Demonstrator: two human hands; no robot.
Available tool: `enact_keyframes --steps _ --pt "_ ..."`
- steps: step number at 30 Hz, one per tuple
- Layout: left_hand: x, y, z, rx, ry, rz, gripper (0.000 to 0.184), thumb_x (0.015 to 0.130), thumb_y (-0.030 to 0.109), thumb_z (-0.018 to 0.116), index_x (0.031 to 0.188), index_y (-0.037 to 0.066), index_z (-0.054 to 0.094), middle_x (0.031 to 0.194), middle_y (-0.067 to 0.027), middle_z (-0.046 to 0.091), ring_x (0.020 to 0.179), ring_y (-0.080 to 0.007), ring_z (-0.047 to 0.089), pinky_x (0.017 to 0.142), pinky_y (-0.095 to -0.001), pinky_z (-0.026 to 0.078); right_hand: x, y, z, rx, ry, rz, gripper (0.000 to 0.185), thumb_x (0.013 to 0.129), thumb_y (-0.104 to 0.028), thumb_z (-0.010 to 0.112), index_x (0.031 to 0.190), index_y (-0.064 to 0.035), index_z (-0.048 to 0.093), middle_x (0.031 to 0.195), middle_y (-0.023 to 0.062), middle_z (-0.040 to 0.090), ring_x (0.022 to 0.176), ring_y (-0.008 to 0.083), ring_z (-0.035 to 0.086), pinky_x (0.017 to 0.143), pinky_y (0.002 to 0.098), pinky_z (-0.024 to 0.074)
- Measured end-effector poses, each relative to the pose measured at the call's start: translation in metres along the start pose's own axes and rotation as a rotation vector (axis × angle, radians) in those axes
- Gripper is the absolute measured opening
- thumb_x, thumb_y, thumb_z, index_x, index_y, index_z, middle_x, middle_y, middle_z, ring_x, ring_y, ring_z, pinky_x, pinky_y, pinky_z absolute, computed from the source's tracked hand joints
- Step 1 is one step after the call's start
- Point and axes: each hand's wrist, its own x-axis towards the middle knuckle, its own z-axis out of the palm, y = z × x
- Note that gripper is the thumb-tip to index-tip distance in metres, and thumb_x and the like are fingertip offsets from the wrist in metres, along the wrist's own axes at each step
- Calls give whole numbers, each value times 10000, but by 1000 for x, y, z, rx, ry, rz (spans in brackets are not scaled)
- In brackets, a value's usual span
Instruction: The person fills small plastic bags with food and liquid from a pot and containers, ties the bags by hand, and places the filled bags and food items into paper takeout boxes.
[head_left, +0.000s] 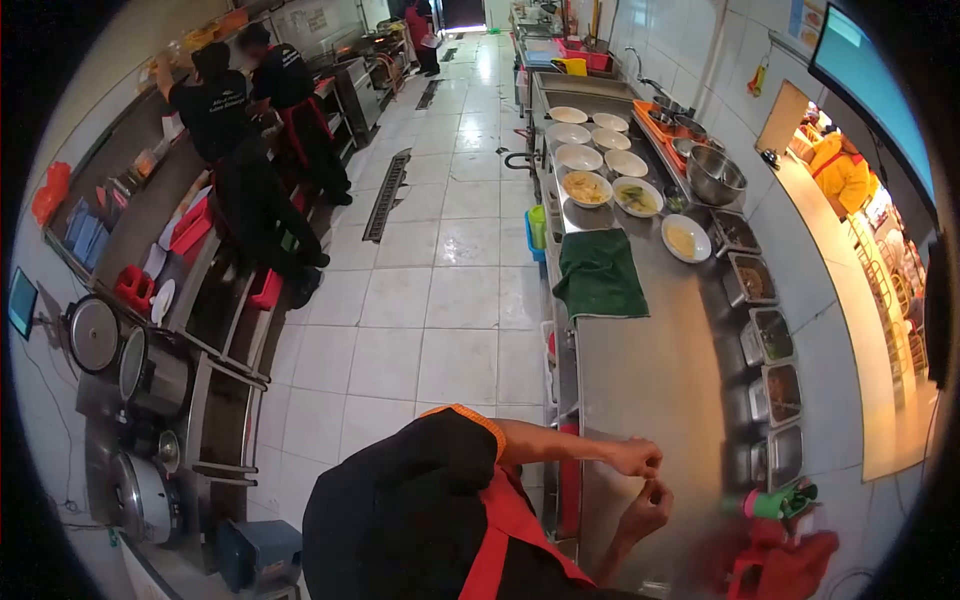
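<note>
Over the steel counter (pixel 650 380), my two hands are close together, fingertips nearly meeting. My left hand (pixel 635 457) is closed, its fingers pinched. Just below it in the view, my right hand (pixel 647 512) is closed too, thumb and fingers pressed together. Whatever they hold, if anything, is too small to make out. A dark green cloth (pixel 602 274) lies spread on the counter beyond them. Past the cloth stand several white bowls, among them a bowl of noodles (pixel 586 189), a bowl with greens in broth (pixel 637 197) and a bowl of pale food (pixel 685 239).
Steel ingredient containers (pixel 773 393) line the counter's wall side. A green-and-pink holder (pixel 768 503) and a red cloth (pixel 790 565) are at the near right corner. Large mixing bowls (pixel 716 175) stand farther along. Two co-workers (pixel 225 110) work across the tiled aisle (pixel 450 300), near pots (pixel 150 370).
</note>
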Motion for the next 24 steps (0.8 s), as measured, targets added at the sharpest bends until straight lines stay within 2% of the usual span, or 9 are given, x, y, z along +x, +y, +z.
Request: enact_keyframes --steps 3,6,9,11,16,18,20,22,24 --pt "7 -23 6 47 40 195 215 742 236 633 765 23 643 731 -133 649 710 -260 631 643 -379 462 -2 1 1 2 -33 -89 84 828 -39 627 872 30 607 760 98 593 695 205 558 657 336 460" --pt "6 -13 -4 68 -47 102 207 730 240 647 755 35 660 730 -117 658 716 -237 638 639 -371 469 -6 -7 -2 -26 -64 -185 69 843 -45 611 871 19 611 800 123 600 735 228 570 657 349 460" --pt "4 -4 -13 134 -157 65 187 730 231 652 735 45 669 751 -94 672 728 -218 642 635 -361 478 -12 -2 0 77 -43 -206 55 849 -44 612 863 9 616 788 76 603 710 171 552 664 303 452" --pt "6 -6 -12 128 -194 67 179 737 223 646 745 46 674 761 -88 676 730 -218 642 634 -358 481 -14 3 1 254 -84 -55 67 867 -51 605 893 6 628 797 62 605 740 144 557 687 286 457" --pt "5 -9 -9 126 -266 55 167 760 209 622 776 54 682 759 -84 679 724 -218 642 644 -354 484 -5 1 -8 329 -232 32 96 858 -60 633 897 24 610 799 48 598 758 117 556 696 259 460" --pt "4 -22 -2 14 -207 190 233 777 245 630 748 15 612 695 -120 625 601 -212 517 607 -385 429 -5 15 -6 405 -255 101 110 855 -65 643 891 32 605 804 44 600 759 111 555 693 251 460" --pt "11 -33 1 112 -201 273 209 781 236 624 763 28 639 710 -117 639 641 -233 572 623 -384 445 -10 42 4 595 -211 182 121 855 -79 649 865 35 612 822 37 608 768 108 560 696 239 457" --pt "10 -28 7 194 -224 371 192 785 226 619 778 40 666 725 -113 653 681 -253 627 638 -383 461 -11 36 -1 483 -185 200 160 852 -126 664 869 27 625 808 38 615 749 108 555 692 252 457" --pt "0 -14 -4 57 -120 426 219 806 242 622 775 26 644 710 -135 632 655 -259 609 612 -387 451 -12 21 -2 418 -160 206 197 849 -166 677 894 23 644 803 46 632 747 113 564 706 265 462"
